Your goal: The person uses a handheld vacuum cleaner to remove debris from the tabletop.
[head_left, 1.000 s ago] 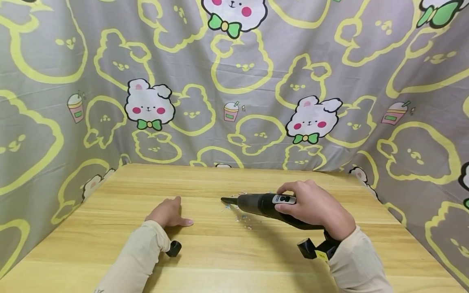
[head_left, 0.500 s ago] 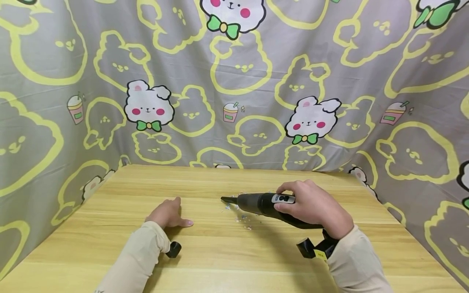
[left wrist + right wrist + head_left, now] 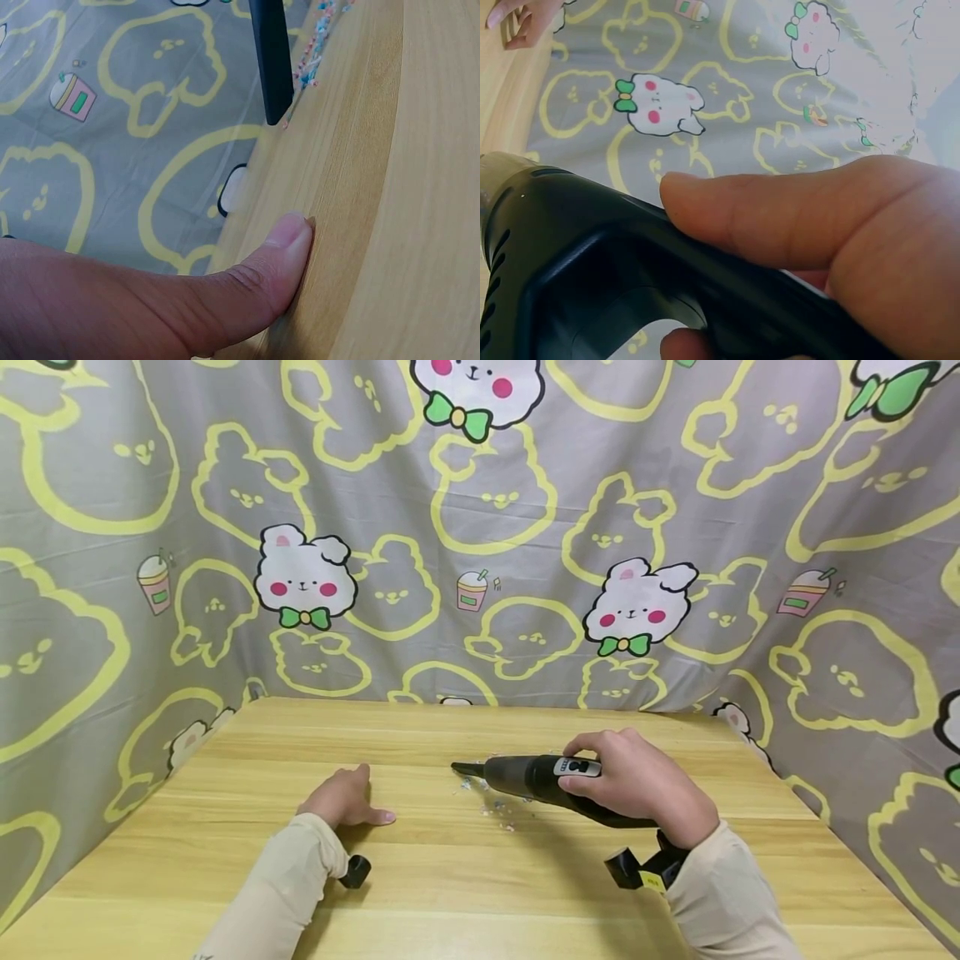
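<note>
My right hand [image 3: 640,781] grips the handle of a black handheld vacuum cleaner [image 3: 517,777], thumb along its side in the right wrist view. The vacuum points left and slightly down, its narrow nozzle [image 3: 271,67] close over the wooden table. Small pink, blue and white scraps [image 3: 498,814] lie scattered around and below the nozzle; the vacuum's body hides some of them. Left of the nozzle, my left hand [image 3: 343,795] rests on the table with its thumb stretched toward the middle. It holds nothing.
The wooden table [image 3: 420,877] reaches back to a grey curtain [image 3: 420,510] with yellow outlines and white bear heads, which also hangs along both sides. A black wrist camera [image 3: 356,871] sits by the left sleeve, another black device [image 3: 648,867] under the right wrist.
The vacuum and my right hand have shifted very slightly left. My left hand stays in place, and the scraps look nearly the same.
</note>
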Demonstrator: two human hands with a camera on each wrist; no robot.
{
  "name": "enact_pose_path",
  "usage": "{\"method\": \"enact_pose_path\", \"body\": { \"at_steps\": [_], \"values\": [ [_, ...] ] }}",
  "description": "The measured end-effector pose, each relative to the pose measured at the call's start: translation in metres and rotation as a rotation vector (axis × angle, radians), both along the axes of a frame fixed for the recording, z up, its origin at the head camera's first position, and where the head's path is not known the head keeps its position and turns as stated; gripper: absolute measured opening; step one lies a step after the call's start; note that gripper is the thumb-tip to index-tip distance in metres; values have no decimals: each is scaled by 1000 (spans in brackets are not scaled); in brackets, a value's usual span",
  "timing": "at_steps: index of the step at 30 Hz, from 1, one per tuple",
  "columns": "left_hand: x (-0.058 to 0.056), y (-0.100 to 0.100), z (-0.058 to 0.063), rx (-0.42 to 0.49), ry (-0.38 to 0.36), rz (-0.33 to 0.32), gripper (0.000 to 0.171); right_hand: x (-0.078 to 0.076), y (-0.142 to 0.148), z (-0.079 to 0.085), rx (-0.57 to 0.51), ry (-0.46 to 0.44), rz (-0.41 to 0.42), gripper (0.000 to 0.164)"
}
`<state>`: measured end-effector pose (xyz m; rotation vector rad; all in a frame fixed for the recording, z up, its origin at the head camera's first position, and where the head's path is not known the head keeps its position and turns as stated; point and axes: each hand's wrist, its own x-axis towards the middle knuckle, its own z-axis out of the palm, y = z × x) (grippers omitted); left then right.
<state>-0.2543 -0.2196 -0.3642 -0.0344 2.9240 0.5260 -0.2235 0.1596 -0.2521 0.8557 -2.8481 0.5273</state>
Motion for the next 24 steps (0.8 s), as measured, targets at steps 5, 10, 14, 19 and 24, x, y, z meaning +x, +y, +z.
{"method": "enact_pose_path", "body": {
  "at_steps": [5, 10, 14, 19, 24],
  "values": [
    [0, 0, -1, 2, 3, -2, 108, 0, 0, -1, 0, 8, -1, 30],
    [0, -1, -1, 3, -2, 2, 109, -1, -2, -1, -8, 6, 5, 29],
    [0, -1, -1, 2, -1, 2, 108, -1, -3, -2, -3, 4, 8, 29],
    [0, -1, -1, 1, 1, 2, 108, -2, -4, -2, 6, 8, 7, 30],
    [0, 0, 0, 4, 5, 1, 107, -2, -4, -2, 11, 13, 5, 30]
  ]
}}
